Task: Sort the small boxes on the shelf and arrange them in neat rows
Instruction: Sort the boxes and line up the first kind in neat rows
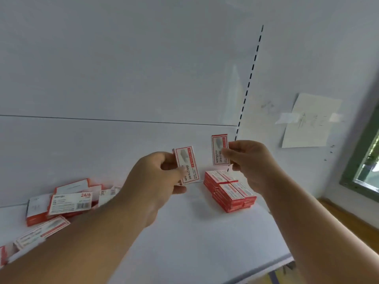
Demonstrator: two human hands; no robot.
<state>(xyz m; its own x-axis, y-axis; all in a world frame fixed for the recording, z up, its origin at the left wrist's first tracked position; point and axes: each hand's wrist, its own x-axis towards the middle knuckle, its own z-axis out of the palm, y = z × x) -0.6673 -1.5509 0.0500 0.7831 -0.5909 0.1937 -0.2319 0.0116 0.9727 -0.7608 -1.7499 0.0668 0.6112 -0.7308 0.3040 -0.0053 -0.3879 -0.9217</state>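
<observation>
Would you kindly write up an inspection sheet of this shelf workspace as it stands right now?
Surface: white shelf, backed by a white panel.
Job's things: neat stack of red boxes at the right rear of the shelf; loose pile of boxes at the left, lying at mixed angles.
Clutter: nothing seen.
Grippers: left hand holds one box upright above the shelf; right hand pinches a second box above the stack.
Cables: nothing seen.
Surroundings: slotted upright beside the panel; taped paper note on the wall; window frame at the far right; wooden floor below.
</observation>
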